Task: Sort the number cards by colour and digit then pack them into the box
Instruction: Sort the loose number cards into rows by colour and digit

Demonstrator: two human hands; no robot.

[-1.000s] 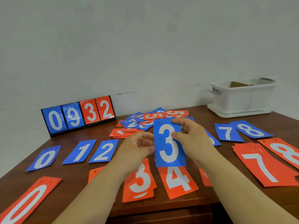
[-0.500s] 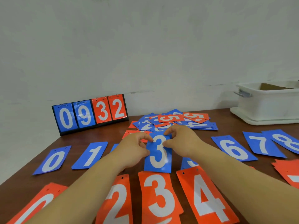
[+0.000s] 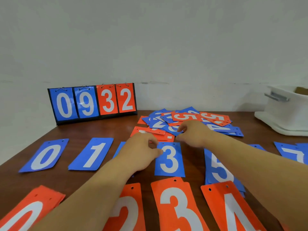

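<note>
Nearest us, along the 6 o'clock edge of the brown wooden counter (image 3: 106,129), lies a row of orange rectangular number cards. From 7 o'clock round to 5 o'clock we read the orange 0 card (image 3: 25,212), the orange 2 card (image 3: 128,212), the orange 3 card (image 3: 178,205) and the orange 4 card (image 3: 233,212). Two bare forearms cross above this row.

Just beyond it runs a row of blue cards. The blue 0 card (image 3: 45,155) is at 9 o'clock and the blue 1 card (image 3: 92,154) is beside it. Next comes a blue card mostly hidden under the left hand (image 3: 141,152). The blue 3 card (image 3: 169,160) is in the middle, a blue 5 card (image 3: 218,169) lies at 3 o'clock, and a blue 7 card (image 3: 295,154) is cut by the frame edge.

The blue 3 card lies flat, with its near edge just beside the top of the orange 3 card. The left hand sits at this card's 9 o'clock. Its thumb tip touches the card's left edge and its fingers are curled, but we cannot tell whether they grip the card.

The right hand (image 3: 195,134) is at the card's 1 o'clock, apart from it. Its fingers curl down onto a blue corner of the loose pile of mixed blue and orange cards (image 3: 215,118). We cannot tell whether that corner is pinched.

Farthest off, at 10 o'clock, a black-framed flip scoreboard (image 3: 93,102) stands by the white wall and reads 0 9 3 2. At 2 o'clock sits the white plastic box (image 3: 288,114) with a grey handle.
</note>
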